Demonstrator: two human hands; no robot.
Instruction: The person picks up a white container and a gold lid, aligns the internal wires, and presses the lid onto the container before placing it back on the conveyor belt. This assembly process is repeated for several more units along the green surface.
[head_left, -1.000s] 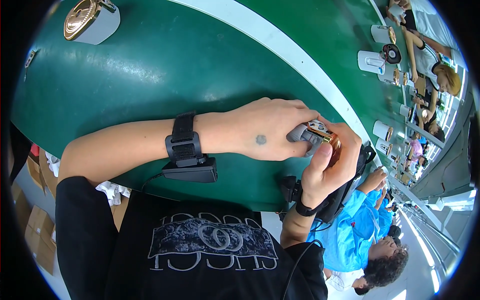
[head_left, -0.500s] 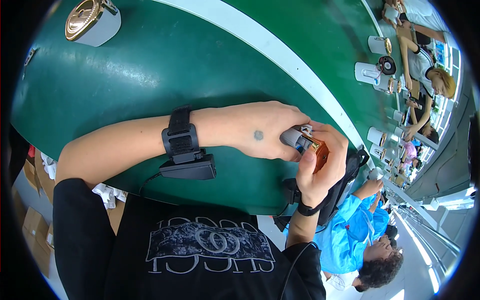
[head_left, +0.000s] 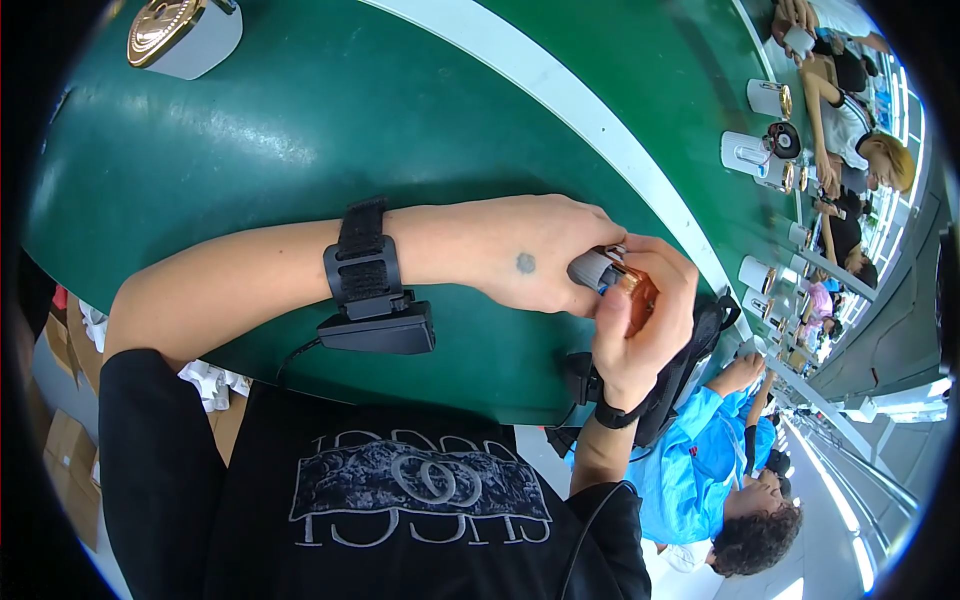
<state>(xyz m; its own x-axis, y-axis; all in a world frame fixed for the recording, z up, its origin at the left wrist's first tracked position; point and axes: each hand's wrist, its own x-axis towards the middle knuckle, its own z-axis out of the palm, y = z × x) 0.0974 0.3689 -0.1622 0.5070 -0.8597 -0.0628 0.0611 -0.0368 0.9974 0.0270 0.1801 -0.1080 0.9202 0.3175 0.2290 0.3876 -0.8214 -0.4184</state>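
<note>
My left hand (head_left: 545,258) reaches across from the left, its fingers closed around a small grey ribbed piece (head_left: 592,270). Curled fingers of my right hand (head_left: 652,325) hold a shiny copper-orange piece (head_left: 640,297) with a gold-coloured edge. The two pieces meet between my hands, just above the green table. Small white and blue bits show between them, too small to name. My fingers hide the far sides of both pieces, so I cannot tell whether they are joined.
A white container with a gold lid (head_left: 185,40) stands at the far left of the green table (head_left: 400,120). A white strip (head_left: 600,110) curves across it. Several white-and-gold units (head_left: 768,98) line the right side. A person in blue (head_left: 700,440) sits close on my right.
The copper-orange piece has turned slightly in my right hand, and its gold edge shows differently. My left hand has shifted a little to the right. Both grips stay closed.
</note>
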